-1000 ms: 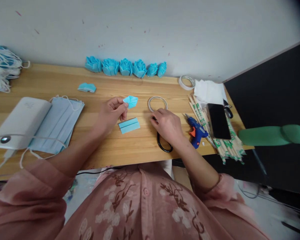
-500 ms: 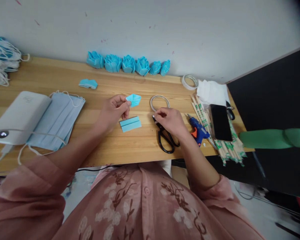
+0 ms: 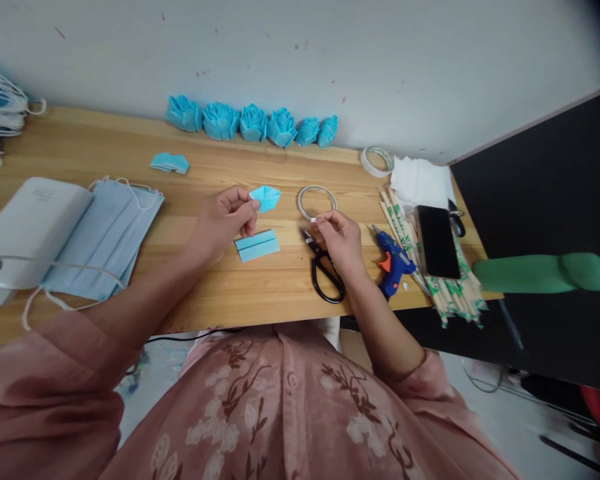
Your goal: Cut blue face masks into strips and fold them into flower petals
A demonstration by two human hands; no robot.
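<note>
My left hand (image 3: pixel 230 220) pinches a small folded blue paper (image 3: pixel 266 198) by its left edge, above the table. Just below it lies a creased blue paper strip (image 3: pixel 257 246). My right hand (image 3: pixel 341 239) is closed, with a tiny white piece of tape (image 3: pixel 313 219) between thumb and forefinger. That hand is over a pair of scissors (image 3: pixel 325 280) with black handles, hiding part of them. A thin roll of tape (image 3: pixel 300 200) lies flat right behind my right fingertips. Another folded blue paper (image 3: pixel 170 163) rests farther back on the left.
Blue paper flowers (image 3: pixel 221 121) line the wall. On the left are a white power bank (image 3: pixel 35 227) and face masks (image 3: pixel 107 233). To the right lie a blue glue gun (image 3: pixel 394 261), wide tape (image 3: pixel 365 165), a phone (image 3: pixel 437 241) on wrapped chopsticks (image 3: pixel 453 303), and a green bottle (image 3: pixel 530 273).
My right hand has shifted slightly back and left from the scissors toward the tape roll, keeping the white piece. My left hand still holds the folded paper. The whole view has shifted a little.
</note>
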